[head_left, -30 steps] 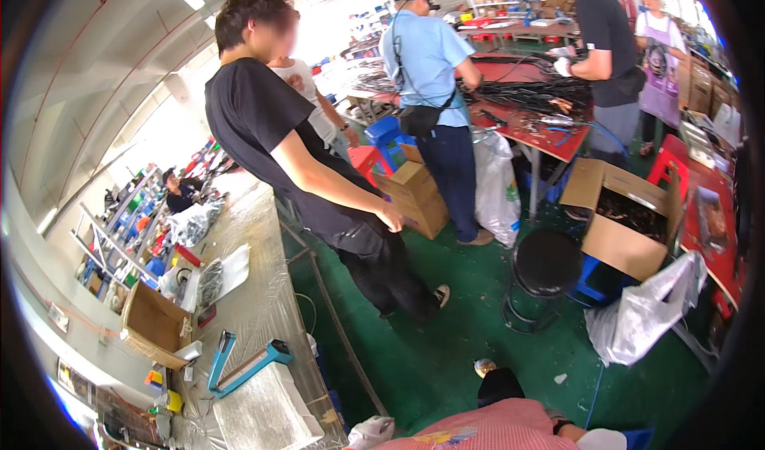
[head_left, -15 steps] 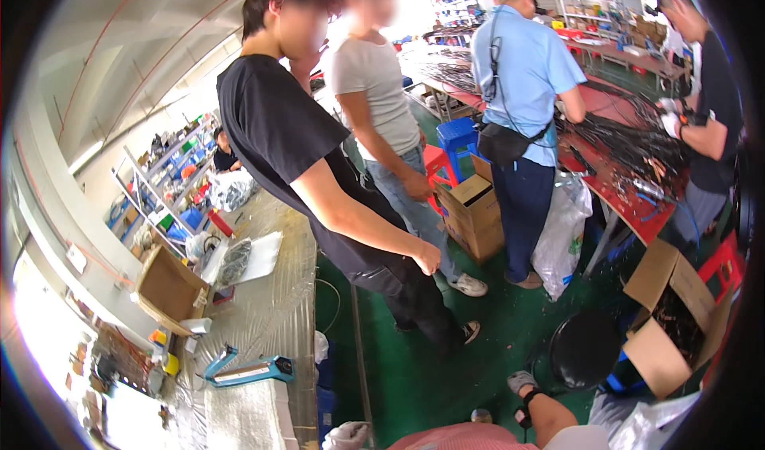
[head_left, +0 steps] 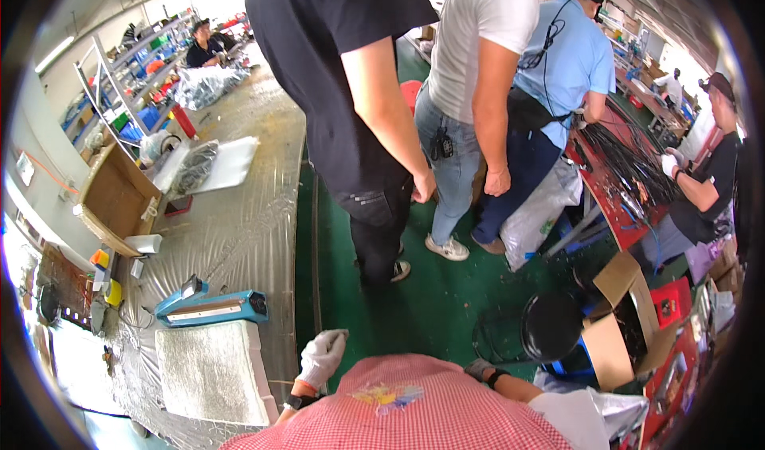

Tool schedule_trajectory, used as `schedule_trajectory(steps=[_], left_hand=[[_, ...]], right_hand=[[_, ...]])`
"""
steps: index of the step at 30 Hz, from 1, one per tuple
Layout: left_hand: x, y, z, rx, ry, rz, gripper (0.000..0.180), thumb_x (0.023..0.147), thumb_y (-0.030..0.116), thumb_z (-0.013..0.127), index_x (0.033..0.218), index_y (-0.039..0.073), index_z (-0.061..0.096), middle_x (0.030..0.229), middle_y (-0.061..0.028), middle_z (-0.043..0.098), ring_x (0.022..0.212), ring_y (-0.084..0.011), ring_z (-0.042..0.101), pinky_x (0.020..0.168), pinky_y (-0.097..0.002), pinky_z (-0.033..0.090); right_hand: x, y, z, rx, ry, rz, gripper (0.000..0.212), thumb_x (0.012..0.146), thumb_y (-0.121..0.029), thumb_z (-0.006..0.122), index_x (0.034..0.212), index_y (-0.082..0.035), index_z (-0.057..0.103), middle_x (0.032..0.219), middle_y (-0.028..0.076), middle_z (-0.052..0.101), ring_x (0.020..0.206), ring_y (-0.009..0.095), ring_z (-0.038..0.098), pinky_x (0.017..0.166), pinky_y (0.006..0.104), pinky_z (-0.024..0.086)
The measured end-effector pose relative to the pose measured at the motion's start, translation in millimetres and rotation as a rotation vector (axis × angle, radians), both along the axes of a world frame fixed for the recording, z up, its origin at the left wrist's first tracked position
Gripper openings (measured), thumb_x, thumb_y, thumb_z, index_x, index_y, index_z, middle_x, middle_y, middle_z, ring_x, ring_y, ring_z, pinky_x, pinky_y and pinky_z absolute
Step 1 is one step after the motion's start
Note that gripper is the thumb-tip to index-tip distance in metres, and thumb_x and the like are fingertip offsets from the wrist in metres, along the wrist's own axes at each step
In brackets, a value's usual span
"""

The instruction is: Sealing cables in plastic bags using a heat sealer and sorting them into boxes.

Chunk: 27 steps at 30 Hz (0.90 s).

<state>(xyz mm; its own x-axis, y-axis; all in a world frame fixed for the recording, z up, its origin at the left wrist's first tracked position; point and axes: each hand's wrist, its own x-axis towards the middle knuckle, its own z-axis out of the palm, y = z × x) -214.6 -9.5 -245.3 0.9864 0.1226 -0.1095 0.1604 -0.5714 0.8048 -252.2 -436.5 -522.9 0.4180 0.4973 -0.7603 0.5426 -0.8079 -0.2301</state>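
Note:
My left hand [head_left: 323, 358], in a white knit glove with a dark band at the wrist, hangs beside the edge of the worktable [head_left: 275, 243]. Its fingers look loosely extended and hold nothing. Low on the right, my right hand [head_left: 480, 369] wears a greyish glove and is partly hidden beside my red checked apron [head_left: 430, 398]; its fingers cannot be made out. On the table, nearest to my left hand, lies a white foam slab [head_left: 213, 370]. Just beyond it sits a blue hand heat sealer [head_left: 211, 307].
A person in black [head_left: 327, 76] stands close ahead, with one in a white shirt [head_left: 482, 44] and one in blue [head_left: 570, 48] beyond. To the right are a black round stool [head_left: 551, 326], an open cardboard box [head_left: 617, 283] and a red table [head_left: 610, 203] with black cables.
My view has shifted, bringing the worktable and my apron closer. My left hand now shows clearly beside the table. The people ahead appear nearer; my right hand is more hidden.

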Motion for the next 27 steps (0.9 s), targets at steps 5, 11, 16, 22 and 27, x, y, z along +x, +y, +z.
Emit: schedule_trajectory(steps=[5, 11, 16, 22, 27], left_hand=[[-0.7, 39.3, -40.9, -0.337, 0.069, 0.123, 0.027, 0.09, 0.022, 0.054, 0.104, 0.001, 0.065, 0.089, -0.007, 0.068, 0.081, -0.0115, 0.061, 0.072, -0.0248, 0.048], [19.9, 45.5, -51.2, -0.441, 0.093, 0.12, 0.027, 0.092, 0.022, 0.054, 0.104, 0.0, 0.065, 0.091, -0.0062, 0.068, 0.083, -0.0104, 0.061, 0.074, -0.0232, 0.047], [32.1, 32.6, -57.4, -0.496, 0.12, 0.077, 0.027, 0.092, 0.02, 0.053, 0.105, -0.001, 0.064, 0.092, -0.0081, 0.068, 0.084, -0.0118, 0.062, 0.076, -0.0241, 0.048], [36.0, 53.4, -67.5, -0.514, 0.166, 0.183, 0.028, 0.091, 0.02, 0.054, 0.105, -0.002, 0.063, 0.095, -0.0084, 0.068, 0.088, -0.0131, 0.062, 0.079, -0.0253, 0.048], [63.4, 56.0, -57.8, -0.586, 0.154, 0.285, 0.026, 0.092, 0.018, 0.053, 0.104, -0.003, 0.063, 0.092, -0.0068, 0.066, 0.086, -0.0124, 0.06, 0.08, -0.0256, 0.048]], right_hand=[[18.4, 26.0, 28.5, -0.153, 0.087, -0.589, 0.044, 0.083, -0.039, 0.05, 0.113, -0.01, 0.062, 0.123, 0.011, 0.057, 0.113, 0.028, 0.056, 0.092, 0.038, 0.046], [21.3, 62.4, 69.3, 0.057, 0.122, -0.942, 0.046, 0.084, -0.041, 0.051, 0.114, -0.007, 0.062, 0.12, 0.016, 0.059, 0.113, 0.031, 0.055, 0.09, 0.0396, 0.045], [34.8, 54.4, 69.5, -0.039, 0.12, -0.835, 0.046, 0.084, -0.041, 0.052, 0.118, -0.011, 0.06, 0.123, 0.016, 0.057, 0.113, 0.032, 0.054, 0.094, 0.0398, 0.042], [80.3, 66.9, 51.0, 0.023, 0.157, -0.797, 0.046, 0.084, -0.042, 0.052, 0.118, -0.011, 0.06, 0.122, 0.015, 0.058, 0.113, 0.032, 0.054, 0.093, 0.0392, 0.043], [120.0, 79.5, 54.4, 0.131, 0.152, -0.767, 0.048, 0.084, -0.043, 0.052, 0.114, -0.006, 0.061, 0.117, 0.016, 0.06, 0.107, 0.031, 0.058, 0.088, 0.0395, 0.045]])
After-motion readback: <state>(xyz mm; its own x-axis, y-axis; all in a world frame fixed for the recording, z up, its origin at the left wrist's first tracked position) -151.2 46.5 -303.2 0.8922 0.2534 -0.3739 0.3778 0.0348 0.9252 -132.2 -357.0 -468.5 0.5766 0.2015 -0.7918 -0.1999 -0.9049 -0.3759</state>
